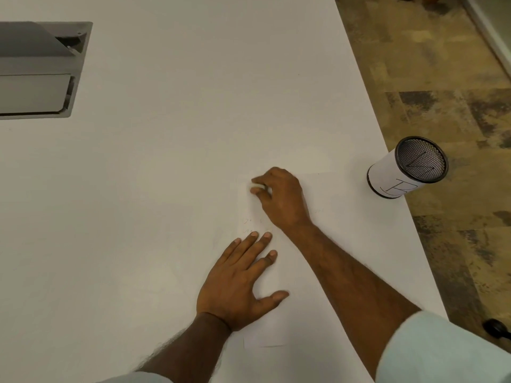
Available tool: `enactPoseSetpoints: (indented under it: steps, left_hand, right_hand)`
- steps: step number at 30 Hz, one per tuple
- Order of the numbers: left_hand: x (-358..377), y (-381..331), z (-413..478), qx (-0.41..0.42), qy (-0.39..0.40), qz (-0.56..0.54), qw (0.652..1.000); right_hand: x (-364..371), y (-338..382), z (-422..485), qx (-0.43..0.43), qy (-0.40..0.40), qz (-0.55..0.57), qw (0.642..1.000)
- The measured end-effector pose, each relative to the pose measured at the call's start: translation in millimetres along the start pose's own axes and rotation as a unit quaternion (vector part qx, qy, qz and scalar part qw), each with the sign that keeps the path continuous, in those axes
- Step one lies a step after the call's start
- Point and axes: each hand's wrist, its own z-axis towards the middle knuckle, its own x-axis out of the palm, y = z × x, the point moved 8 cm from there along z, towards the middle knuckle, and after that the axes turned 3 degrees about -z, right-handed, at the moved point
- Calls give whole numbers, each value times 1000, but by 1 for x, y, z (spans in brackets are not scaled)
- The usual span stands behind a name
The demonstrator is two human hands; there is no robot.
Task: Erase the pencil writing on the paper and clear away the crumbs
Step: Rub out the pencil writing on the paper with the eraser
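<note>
While pinched around a small white eraser (pixel 258 186), right hand (pixel 279 199) pressed onto the upper left part of the paper (pixel 326 244). Left hand (pixel 237 283) open, fingers spread, flat on the paper's lower left part. Faint pencil writing (pixel 250 226) between the two hands. Paper flat on the white desk (pixel 166 150), near its right edge. Mesh cup (pixel 406 168) just beyond, at the desk edge.

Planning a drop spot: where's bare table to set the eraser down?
Bare: the wide table stretch between the grey hatch and the paper. Crowded: both hands, left and right, on the paper; mesh cup at the right edge.
</note>
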Motion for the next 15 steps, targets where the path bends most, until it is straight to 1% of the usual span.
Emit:
enactPoseSetpoints:
  steps: [2, 6, 7, 9, 12, 15]
  left_hand:
    - [0, 0, 0, 3, -5, 1, 1000]
    - [-6, -2, 0, 14, -34, -9, 999]
    - [-7, -3, 1, 17, -36, -9, 999]
    - [-6, -2, 0, 13, -31, -8, 999]
    - [-2, 0, 0, 7, -16, 1, 1000]
    - [1, 0, 0, 4, -7, 0, 1000]
  right_hand:
    - [-1, -1, 1, 15, 3, 17, 1000]
    - [5, 5, -41, 6, 90, 56, 994]
    - [7, 7, -51, 2, 95, 54, 994]
    - [8, 10, -50, -11, 70, 30, 997]
    - [11, 13, -22, -30, 35, -4, 999]
    - [13, 11, 0, -15, 21, -17, 1000]
